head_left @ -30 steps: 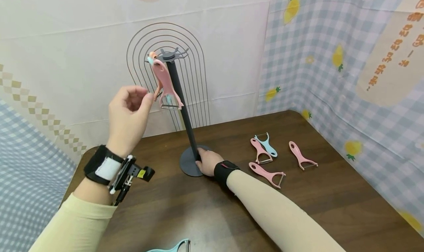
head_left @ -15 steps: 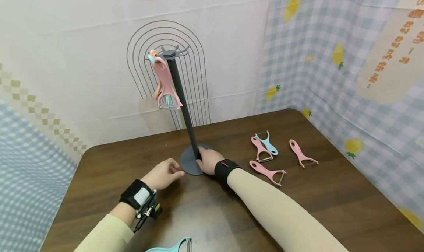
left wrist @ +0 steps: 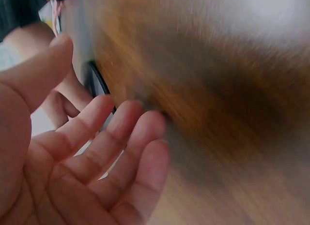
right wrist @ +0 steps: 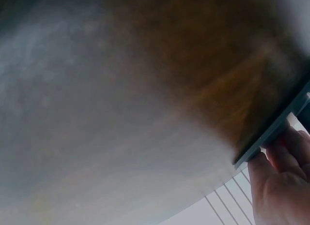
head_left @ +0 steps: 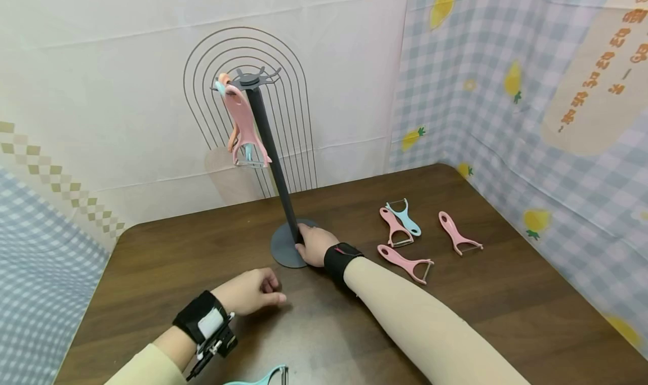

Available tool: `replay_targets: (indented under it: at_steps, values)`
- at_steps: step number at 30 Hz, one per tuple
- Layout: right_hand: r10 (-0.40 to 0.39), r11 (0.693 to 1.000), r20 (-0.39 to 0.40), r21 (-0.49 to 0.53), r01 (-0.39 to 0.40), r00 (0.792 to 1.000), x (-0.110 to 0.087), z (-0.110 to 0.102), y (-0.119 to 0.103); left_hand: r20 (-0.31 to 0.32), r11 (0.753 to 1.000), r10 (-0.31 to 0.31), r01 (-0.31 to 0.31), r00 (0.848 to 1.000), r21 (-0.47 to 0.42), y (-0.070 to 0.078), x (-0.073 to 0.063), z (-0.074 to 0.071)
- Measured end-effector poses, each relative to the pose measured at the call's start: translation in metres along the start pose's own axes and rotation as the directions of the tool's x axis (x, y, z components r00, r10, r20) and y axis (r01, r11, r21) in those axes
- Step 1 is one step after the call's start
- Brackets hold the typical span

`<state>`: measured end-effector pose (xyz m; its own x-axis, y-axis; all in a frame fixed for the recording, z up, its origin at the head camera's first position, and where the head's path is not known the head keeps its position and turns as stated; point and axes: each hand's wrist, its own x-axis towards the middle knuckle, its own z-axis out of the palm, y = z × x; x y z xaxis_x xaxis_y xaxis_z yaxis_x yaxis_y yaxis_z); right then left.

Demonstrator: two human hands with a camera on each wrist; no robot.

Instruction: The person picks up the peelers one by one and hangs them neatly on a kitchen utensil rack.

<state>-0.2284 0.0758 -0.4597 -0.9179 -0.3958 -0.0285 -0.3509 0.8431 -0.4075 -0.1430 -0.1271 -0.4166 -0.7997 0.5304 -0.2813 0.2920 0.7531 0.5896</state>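
Observation:
My right hand [head_left: 316, 246] grips the foot of a dark grey hook stand [head_left: 274, 154], just above its round base [head_left: 286, 252]; in the right wrist view the fingers [right wrist: 286, 162] lie against the base. From one hook at the top left hangs a pink peeler [head_left: 243, 120], with an orange peeler [head_left: 233, 138] and a light blue one partly hidden behind it. Low over the table, left of the base, my left hand [head_left: 253, 292] holds nothing, its fingers loosely curled. Near the bottom edge lies a turquoise peeler [head_left: 263, 379], cut off by the frame.
Right of the stand, a pink peeler [head_left: 395, 227] overlaps a light blue peeler [head_left: 406, 218]. Two more pink peelers lie nearby, one in front [head_left: 402, 262] and one farther right [head_left: 458, 234]. A patterned cloth [head_left: 354, 92] hangs behind the brown table [head_left: 192, 250].
My left hand has come down from beside the hanging peelers to low over the table, then slightly nearer the front. The right hand stays at the stand's foot.

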Motion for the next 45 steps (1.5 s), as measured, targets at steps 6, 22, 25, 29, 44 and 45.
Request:
replay_targets:
  at_steps: [6,22,25,29,44,45]
  values:
    - [0.0,1.0,0.025,0.0,0.0,1.0,-0.002,-0.002,-0.004,0.159,0.997,0.078,-0.078,0.984,-0.009,0.014,-0.035,0.004]
    - [0.008,1.0,0.022,0.008,-0.008,1.0,0.001,0.002,0.002,0.271,0.985,0.136,-0.159,0.953,0.066,-0.014,-0.065,0.06]
    - [0.004,1.0,0.017,0.002,-0.004,1.0,0.002,0.003,0.003,0.21,0.973,0.152,-0.184,0.966,0.14,-0.007,-0.068,0.063]
    - [0.014,1.0,0.027,0.01,-0.014,1.0,0.001,0.001,0.001,0.289,0.968,0.175,-0.218,0.941,0.124,-0.049,-0.053,0.083]
    - [-0.003,1.0,0.011,0.012,0.003,1.0,0.0,0.002,0.001,0.271,0.979,0.148,-0.18,0.951,0.097,-0.027,-0.059,0.075]
    - [-0.002,1.0,0.011,0.013,0.002,1.0,0.0,0.002,0.001,0.268,0.979,0.158,-0.187,0.95,0.085,-0.024,-0.06,0.073]
